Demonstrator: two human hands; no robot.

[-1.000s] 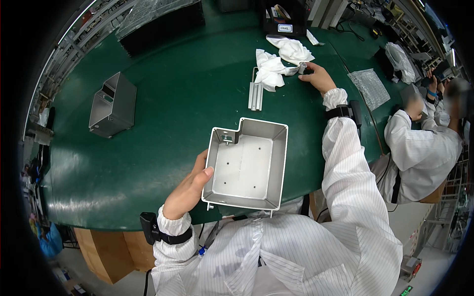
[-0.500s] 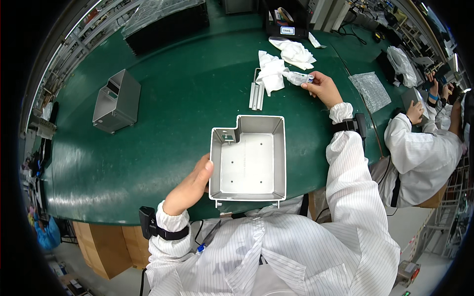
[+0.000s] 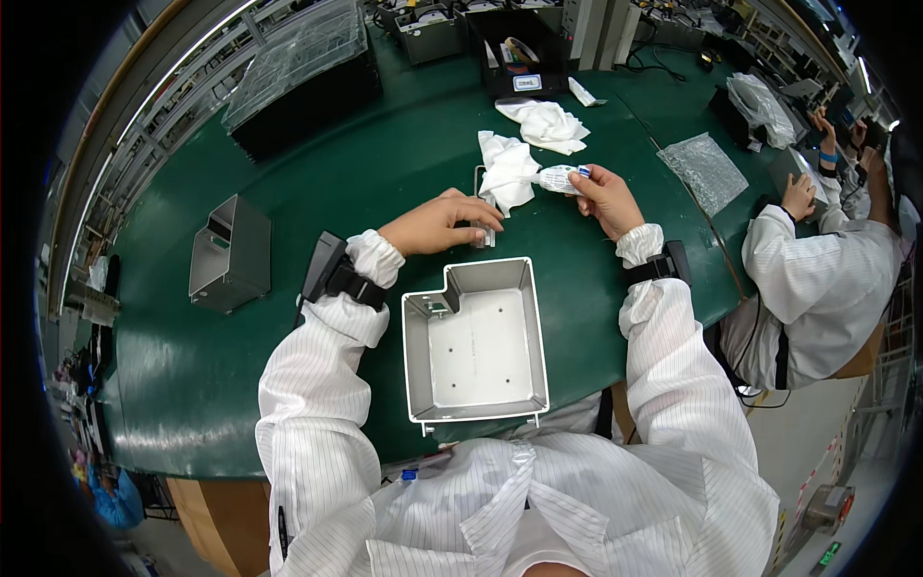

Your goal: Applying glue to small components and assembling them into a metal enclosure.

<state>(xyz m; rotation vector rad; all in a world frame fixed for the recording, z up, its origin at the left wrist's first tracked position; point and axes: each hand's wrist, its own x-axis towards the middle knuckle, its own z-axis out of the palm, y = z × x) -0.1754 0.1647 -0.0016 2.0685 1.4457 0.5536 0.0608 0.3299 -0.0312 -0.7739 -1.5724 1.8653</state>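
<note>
My right hand (image 3: 608, 202) grips a small white tube (image 3: 558, 179), its nozzle end against a crumpled white cloth (image 3: 506, 175). Over a silvery metal piece with a bent rod (image 3: 489, 239) reaches my left hand (image 3: 437, 222), thumb and fingers apart; the hand partly covers it, and whether the fingertips touch it is unclear. Nearer me, a grey open-topped metal box (image 3: 488, 277) with a notched far left corner sits at the table's front edge, touched by neither hand.
A second grey metal box (image 3: 231, 260) stands at the left on the green table (image 3: 327, 226). Farther back are a large black crate (image 3: 308, 101), another white cloth (image 3: 546, 125) and a black bin (image 3: 527, 85). Bubble wrap (image 3: 704, 173) lies at the right, near a co-worker's sleeve (image 3: 793, 255).
My left hand has left the near box's side and moved forward to the metal piece. The tube stays in my right hand at the cloth. The view has shifted slightly.
</note>
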